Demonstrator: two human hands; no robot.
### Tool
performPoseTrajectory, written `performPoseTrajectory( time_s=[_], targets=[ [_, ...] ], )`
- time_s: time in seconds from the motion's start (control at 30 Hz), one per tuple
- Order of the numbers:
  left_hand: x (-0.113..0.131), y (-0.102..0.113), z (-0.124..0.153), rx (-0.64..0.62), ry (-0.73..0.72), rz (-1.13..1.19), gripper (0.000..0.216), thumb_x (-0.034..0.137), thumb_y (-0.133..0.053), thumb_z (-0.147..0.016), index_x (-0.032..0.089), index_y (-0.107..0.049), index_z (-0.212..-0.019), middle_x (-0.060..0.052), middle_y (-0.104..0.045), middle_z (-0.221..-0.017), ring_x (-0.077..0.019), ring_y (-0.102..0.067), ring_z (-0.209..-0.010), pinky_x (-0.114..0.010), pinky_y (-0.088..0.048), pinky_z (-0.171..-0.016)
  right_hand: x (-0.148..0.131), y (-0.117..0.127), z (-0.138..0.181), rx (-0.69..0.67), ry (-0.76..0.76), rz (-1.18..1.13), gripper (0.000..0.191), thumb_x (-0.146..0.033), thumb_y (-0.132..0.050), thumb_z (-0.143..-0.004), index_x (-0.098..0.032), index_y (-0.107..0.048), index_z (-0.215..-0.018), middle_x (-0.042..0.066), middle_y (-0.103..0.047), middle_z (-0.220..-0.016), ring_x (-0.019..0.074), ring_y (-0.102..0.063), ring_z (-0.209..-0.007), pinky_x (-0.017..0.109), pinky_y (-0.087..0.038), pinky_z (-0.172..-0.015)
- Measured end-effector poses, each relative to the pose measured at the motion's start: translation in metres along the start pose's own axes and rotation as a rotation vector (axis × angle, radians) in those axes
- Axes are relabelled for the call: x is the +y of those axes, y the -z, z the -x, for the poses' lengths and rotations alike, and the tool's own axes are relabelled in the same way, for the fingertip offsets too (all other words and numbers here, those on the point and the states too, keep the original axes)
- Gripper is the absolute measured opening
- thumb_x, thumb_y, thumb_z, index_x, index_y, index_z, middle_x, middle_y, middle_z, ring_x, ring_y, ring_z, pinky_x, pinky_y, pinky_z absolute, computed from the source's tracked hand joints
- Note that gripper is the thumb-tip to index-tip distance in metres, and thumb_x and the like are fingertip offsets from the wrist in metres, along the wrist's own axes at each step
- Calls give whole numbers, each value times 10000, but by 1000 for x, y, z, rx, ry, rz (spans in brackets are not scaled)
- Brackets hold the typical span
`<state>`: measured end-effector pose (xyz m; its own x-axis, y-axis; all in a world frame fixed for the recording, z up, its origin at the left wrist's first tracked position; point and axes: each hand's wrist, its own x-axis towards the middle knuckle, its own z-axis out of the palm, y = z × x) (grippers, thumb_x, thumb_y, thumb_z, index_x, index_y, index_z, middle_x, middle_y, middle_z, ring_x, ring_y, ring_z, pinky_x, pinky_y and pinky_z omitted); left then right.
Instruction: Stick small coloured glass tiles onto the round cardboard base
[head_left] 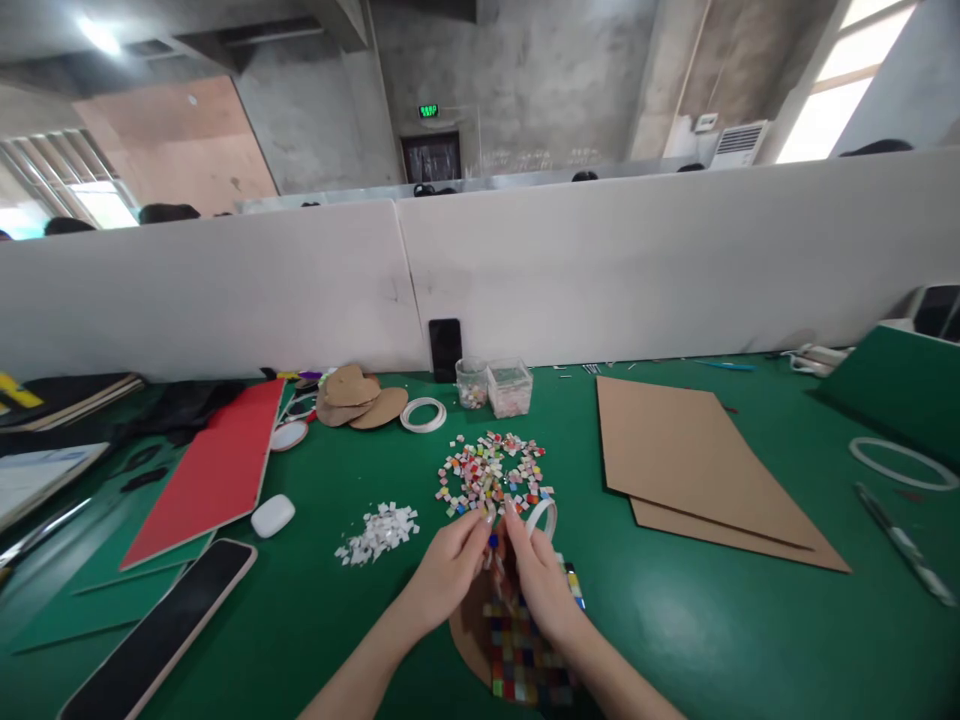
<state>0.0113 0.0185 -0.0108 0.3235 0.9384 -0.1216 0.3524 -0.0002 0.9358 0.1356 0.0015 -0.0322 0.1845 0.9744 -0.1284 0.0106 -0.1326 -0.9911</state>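
Note:
My left hand and my right hand are close together, thumbs and fingers pinched, fingertips nearly meeting. Whatever is between them is too small to make out. Below them lies a sheet of coloured mosaic tiles, partly hidden by my right forearm, over a round brown cardboard piece. A white ring, perhaps a tape roll, shows beside my right fingers; whether they touch it I cannot tell. Just beyond my fingertips spreads a pile of multicoloured tiles. White paper backing scraps lie to the left.
Two clear containers and an upright phone stand by the white partition. Cardboard sheets lie right. At left are a red board, a white case, a large phone and cardboard discs.

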Motion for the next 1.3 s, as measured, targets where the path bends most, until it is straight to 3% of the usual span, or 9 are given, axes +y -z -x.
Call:
performPoseTrajectory(
  time_s=[0.13,0.3,0.37,0.43,0.57,0.77,0.97,1.3],
  targets=[
    [-2,-1,2,22,-62,-69,332,413,-356,-866,189,-337,-622,59,-318,-575,-93,-303,-540,-220,-253,-509,1,0,-1,-117,-78,-57,441,-589,-440,-776,-210,-538,-574,-9,-559,-551,167,-576,-571,256,-458,-559],
    [-2,3,4,51,-88,-106,327,397,-330,-879,193,-337,-624,57,-332,-567,-98,-332,-535,-225,-268,-518,-4,4,-6,-363,15,-156,542,-587,-340,-827,-191,-485,-486,-21,-476,-406,117,-481,-391,223,-384,-428],
    [-3,6,4,67,-85,-136,331,402,-313,-885,197,-320,-625,58,-315,-571,-99,-325,-528,-226,-263,-510,-4,9,-11,-297,95,-135,539,-559,-338,-848,-181,-485,-493,-20,-465,-403,103,-455,-387,211,-357,-417],
    [-6,8,3,48,-79,-210,337,404,-291,-892,199,-319,-626,56,-307,-573,-103,-328,-527,-230,-263,-507,-2,14,-16,-147,135,-126,516,-560,-365,-839,-181,-460,-502,-32,-438,-402,86,-399,-368,202,-311,-383],
    [-18,7,3,-9,-116,-553,368,357,-270,-903,181,-374,-596,15,-380,-653,-136,-398,-648,-260,-316,-592,6,19,-25,0,142,-162,484,-562,-385,-830,-192,-409,-518,-55,-391,-395,71,-346,-340,198,-266,-349],
    [-32,-4,5,7,-67,-868,332,265,-269,-904,172,-487,-671,-28,-458,-764,-178,-424,-749,-299,-318,-647,19,14,-30,20,146,-151,490,-573,-394,-819,-199,-378,-503,-66,-364,-369,61,-312,-294,204,-226,-317],
    [-27,-12,4,26,11,-971,340,256,-271,-907,165,-512,-683,-41,-492,-767,-188,-450,-747,-303,-308,-636,26,14,-35,48,106,-186,493,-563,-381,-829,-204,-356,-492,-74,-330,-361,61,-308,-292,199,-228,-312],
    [-20,-19,8,45,-23,-1049,342,212,-251,-911,153,-562,-781,-63,-523,-814,-215,-462,-785,-335,-314,-668,21,14,-31,17,82,-167,488,-560,-385,-826,-199,-378,-497,-57,-388,-363,66,-331,-301,199,-239,-321]
  ],
)
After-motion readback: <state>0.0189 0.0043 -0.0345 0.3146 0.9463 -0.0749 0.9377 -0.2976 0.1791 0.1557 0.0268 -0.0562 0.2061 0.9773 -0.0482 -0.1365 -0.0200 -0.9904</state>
